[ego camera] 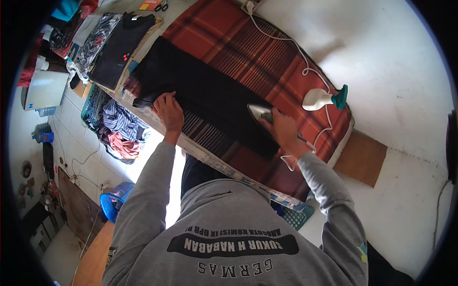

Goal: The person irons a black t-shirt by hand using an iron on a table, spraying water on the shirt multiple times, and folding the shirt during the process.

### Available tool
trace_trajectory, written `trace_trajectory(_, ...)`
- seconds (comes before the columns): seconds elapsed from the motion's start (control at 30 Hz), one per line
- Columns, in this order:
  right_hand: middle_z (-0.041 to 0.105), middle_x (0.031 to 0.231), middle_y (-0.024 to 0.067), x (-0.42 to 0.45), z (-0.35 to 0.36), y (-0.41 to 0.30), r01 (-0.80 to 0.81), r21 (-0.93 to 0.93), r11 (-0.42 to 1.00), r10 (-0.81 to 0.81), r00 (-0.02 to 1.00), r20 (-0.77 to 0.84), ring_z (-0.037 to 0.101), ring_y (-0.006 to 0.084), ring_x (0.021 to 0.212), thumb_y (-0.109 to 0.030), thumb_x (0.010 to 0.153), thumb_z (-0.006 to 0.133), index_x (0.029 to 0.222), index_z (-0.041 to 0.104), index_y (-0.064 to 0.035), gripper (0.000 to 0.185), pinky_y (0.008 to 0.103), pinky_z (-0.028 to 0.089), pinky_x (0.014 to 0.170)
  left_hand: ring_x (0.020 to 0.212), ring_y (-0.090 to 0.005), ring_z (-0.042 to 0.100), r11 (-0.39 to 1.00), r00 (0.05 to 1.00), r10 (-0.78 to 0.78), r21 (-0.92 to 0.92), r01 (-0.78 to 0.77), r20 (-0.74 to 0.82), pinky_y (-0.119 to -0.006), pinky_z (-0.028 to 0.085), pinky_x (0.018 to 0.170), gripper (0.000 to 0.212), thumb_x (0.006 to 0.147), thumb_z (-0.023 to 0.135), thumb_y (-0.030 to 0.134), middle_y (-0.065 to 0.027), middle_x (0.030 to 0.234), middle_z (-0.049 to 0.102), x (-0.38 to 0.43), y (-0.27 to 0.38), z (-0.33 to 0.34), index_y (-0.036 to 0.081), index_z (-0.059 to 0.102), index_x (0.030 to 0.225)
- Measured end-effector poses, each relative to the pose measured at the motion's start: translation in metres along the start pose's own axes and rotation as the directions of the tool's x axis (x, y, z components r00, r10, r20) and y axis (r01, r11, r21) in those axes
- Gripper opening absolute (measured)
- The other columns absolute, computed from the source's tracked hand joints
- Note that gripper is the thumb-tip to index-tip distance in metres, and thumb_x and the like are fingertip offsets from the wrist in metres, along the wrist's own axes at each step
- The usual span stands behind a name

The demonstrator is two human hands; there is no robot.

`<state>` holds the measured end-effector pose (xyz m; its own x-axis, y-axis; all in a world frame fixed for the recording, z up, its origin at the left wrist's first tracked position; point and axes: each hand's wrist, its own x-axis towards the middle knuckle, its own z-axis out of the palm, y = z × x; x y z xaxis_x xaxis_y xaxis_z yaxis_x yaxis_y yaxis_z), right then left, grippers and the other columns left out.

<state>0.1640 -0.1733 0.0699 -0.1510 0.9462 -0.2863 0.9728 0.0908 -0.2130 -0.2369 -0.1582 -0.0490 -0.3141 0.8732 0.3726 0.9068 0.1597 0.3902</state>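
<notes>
A black garment [211, 82] lies stretched across a padded ironing surface covered in red plaid cloth [300, 68]. My right hand [284, 132] grips the handle of an electric iron [259, 111], whose metal soleplate tip points left along the garment's lower part. The palm hides much of the iron. At the garment's near left end, my left hand [169, 111] rests on the dark fabric by the table edge. Its fingers are bent over the cloth, and whether they pinch it is hard to see.
A white spray bottle with a green head [323, 99] lies on the plaid cloth, beside the iron's white cord [302, 53]. Folded dark shirts [123, 46] are stacked at the left. Below, rumpled laundry [123, 121] fills a basket. Scissors [161, 6] lie at the far edge.
</notes>
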Motion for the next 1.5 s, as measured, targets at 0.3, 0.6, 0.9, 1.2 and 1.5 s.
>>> trace_trajectory(0.3, 0.077, 0.091, 0.0247, 0.002, -0.004, -0.007, 0.097, 0.032, 0.995, -0.100, 0.986, 0.133, 0.076, 0.0468, 0.090, -0.056, 0.100, 0.072, 0.113, 0.067, -0.0044, 0.053, 0.0567, 0.061, 0.082, 0.128, -0.0307, 0.056, 1.000, 1.000, -0.019, 0.007, 0.019, 0.007, -0.054, 0.037, 0.110, 0.021, 0.103, 0.066, 0.015, -0.0029, 0.126, 0.066, -0.003, -0.003, -0.001, 0.018, 0.076, 0.120)
trace_trajectory(0.6, 0.077, 0.092, 0.0241, 0.036, 0.005, -0.033, 0.142, 0.042, 0.989, -0.141, 0.990, -0.024, 0.077, 0.0464, 0.087, -0.052, 0.101, 0.073, 0.117, 0.065, -0.0037, 0.051, 0.0581, 0.060, 0.079, 0.129, -0.0315, 0.056, 0.999, 0.999, -0.042, 0.004, 0.042, 0.022, -0.057, 0.036, 0.114, 0.022, 0.100, 0.067, 0.015, -0.0030, 0.127, 0.066, -0.001, -0.001, -0.004, 0.019, 0.075, 0.121)
trace_trajectory(0.9, 0.078, 0.094, 0.0226, 0.081, -0.016, -0.082, 0.200, 0.131, 0.971, -0.196, 0.980, -0.043, 0.076, 0.0470, 0.091, -0.051, 0.102, 0.072, 0.120, 0.066, -0.0034, 0.051, 0.0576, 0.060, 0.085, 0.128, -0.0316, 0.056, 0.999, 0.999, -0.045, -0.024, 0.045, 0.014, -0.060, 0.034, 0.116, 0.023, 0.098, 0.068, 0.012, -0.0030, 0.126, 0.065, -0.002, 0.002, -0.008, 0.017, 0.075, 0.119)
trace_trajectory(1.2, 0.079, 0.095, 0.0224, 0.147, -0.018, -0.113, 0.295, 0.081, 0.952, -0.288, 0.954, -0.083, 0.077, 0.0454, 0.093, -0.045, 0.099, 0.076, 0.113, 0.069, -0.0028, 0.045, 0.0571, 0.060, 0.085, 0.126, -0.0311, 0.057, 0.999, 0.999, -0.033, -0.030, 0.033, 0.015, -0.057, 0.035, 0.113, 0.021, 0.099, 0.068, 0.011, -0.0036, 0.125, 0.065, 0.001, 0.006, -0.008, 0.016, 0.075, 0.118)
trace_trajectory(1.5, 0.078, 0.093, 0.0206, 0.086, -0.009, -0.055, 0.583, -0.075, 0.809, -0.547, 0.793, 0.268, 0.077, 0.0419, 0.092, -0.055, 0.098, 0.073, 0.116, 0.071, -0.0075, 0.051, 0.0536, 0.061, 0.083, 0.127, -0.0315, 0.057, 0.999, 0.998, -0.040, -0.018, 0.040, 0.042, -0.058, 0.035, 0.115, 0.021, 0.099, 0.067, 0.013, -0.0038, 0.126, 0.065, 0.000, 0.002, -0.005, 0.016, 0.076, 0.118)
